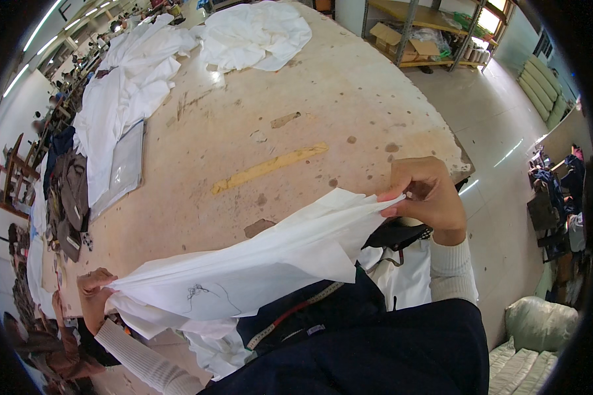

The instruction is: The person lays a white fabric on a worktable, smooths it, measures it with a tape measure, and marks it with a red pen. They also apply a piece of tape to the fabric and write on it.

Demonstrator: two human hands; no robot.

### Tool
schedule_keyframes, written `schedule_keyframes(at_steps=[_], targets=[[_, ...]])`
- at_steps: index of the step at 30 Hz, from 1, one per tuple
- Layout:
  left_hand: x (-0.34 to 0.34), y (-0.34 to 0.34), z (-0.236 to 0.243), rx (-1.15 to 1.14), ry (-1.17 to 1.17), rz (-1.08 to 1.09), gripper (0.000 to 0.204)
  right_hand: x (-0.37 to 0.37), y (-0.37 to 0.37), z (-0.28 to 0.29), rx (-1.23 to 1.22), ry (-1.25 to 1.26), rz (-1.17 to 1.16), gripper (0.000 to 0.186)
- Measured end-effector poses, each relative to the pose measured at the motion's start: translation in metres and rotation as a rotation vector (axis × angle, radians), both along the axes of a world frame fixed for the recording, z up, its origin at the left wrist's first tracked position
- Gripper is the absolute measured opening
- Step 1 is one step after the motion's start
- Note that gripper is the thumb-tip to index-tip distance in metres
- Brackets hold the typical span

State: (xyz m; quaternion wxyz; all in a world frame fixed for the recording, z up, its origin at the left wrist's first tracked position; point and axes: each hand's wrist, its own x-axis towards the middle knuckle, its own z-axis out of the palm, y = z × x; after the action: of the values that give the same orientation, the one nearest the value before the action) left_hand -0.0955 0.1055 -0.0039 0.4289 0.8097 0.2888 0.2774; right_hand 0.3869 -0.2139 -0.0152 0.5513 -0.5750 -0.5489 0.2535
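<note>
A sheet of thin white woven cloth [263, 263] is stretched between the person's two hands across the lower middle of the frame. Its long axis slants from lower left up to the centre right, with a hand at each end, so neither hand is nearer: both are in contact. The bare left hand [95, 289], at the lower left, has its fingertips closed on the left end of the gathered upper edge. The bare right hand [431, 194], at centre right and higher in the frame, pinches the opposite end between thumb and fingers. Folds run nearly straight from one grip to the other, which suggests tension along that line, while the lower part hangs loose toward the bottom of the frame. A tangle of fine dark lines [207, 294] marks this hanging part, closer to the left hand; whether thread or drawing, I cannot tell.

The cloth overlaps the near edge of the broad pale stained wooden desk [184, 227] in the view. Above it, at mid-frame, a flat yellow strip [270, 168] on the desk slants in much the same direction; its upper end points toward the right-hand side, apart from the cloth.
</note>
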Motion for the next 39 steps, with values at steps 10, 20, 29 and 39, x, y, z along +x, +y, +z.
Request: schedule_keyframes(at_steps=[10, 20, 29, 39], targets=[[0.073, -0.055, 0.009, 0.381, 0.282, -0.134, 0.025, 0.063, 0.003, -0.030, -0.002, 0.186, -0.329, 0.008], [0.127, -0.112, -0.004, 0.640, 0.060, -0.060, 0.023, 0.140, 0.004, -0.060, 0.094, 0.334, -0.388, 0.017], [0.127, -0.108, -0.011, 0.713, 0.036, -0.079, 0.022, 0.141, -0.001, -0.062, 0.121, 0.291, -0.379, 0.017], [0.084, -0.061, -0.042, 0.332, -0.049, 0.293, 0.014, 0.048, 0.002, -0.021, 0.214, 0.074, -0.272, 0.010]])
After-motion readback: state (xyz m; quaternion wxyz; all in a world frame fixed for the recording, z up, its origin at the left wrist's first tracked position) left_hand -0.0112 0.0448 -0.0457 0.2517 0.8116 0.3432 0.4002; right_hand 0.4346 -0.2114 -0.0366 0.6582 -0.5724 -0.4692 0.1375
